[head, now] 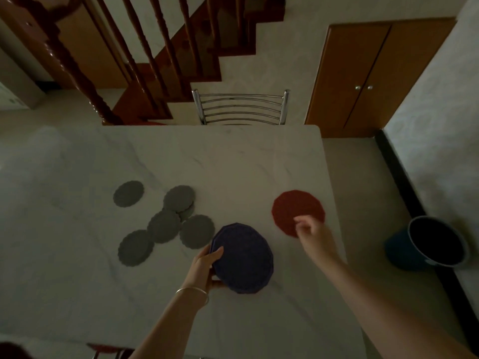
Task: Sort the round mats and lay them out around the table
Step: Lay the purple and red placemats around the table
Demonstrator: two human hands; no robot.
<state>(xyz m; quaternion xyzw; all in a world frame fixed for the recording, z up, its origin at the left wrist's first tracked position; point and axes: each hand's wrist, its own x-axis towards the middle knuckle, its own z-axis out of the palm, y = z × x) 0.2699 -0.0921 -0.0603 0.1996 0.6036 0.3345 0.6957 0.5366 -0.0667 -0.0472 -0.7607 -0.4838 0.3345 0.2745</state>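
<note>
A left hand (204,268) clasped the blue mats (242,257) for sorting while the right hand (311,231), grip released, set a red mat (298,208) on the bench (233,156).

Small grey mats (166,218) clustered left, blue stack (243,257) centre, red mat (295,208) right.

No readable text, labels, brands, nos. or signs anywhere in view; too dim and soft for any fine print.
</note>
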